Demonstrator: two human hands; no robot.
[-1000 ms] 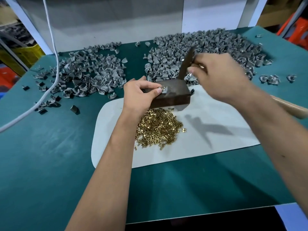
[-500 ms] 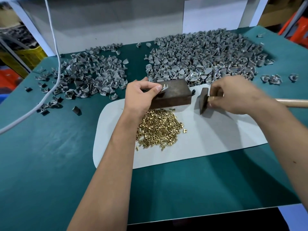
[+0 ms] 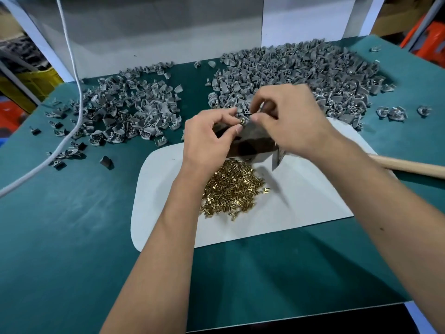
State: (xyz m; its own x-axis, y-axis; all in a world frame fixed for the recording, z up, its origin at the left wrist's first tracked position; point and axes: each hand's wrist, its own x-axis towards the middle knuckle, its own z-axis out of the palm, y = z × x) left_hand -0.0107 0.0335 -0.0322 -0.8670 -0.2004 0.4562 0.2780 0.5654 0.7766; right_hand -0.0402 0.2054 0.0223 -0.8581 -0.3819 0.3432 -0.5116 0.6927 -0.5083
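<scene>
Head view: left hand and right hand pinch a grey part over the block; hammer lies rightward, handle toward the table's right edge.

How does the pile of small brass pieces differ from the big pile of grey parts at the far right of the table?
The brass pile is shiny gold, while the grey pile is dull. The brass pile is compact and lies on the white mat, near the person. The grey pile spreads wide on the green table, farther away. Single brass pieces look smaller than single grey parts. Both are loose heaps of many like pieces.
</scene>
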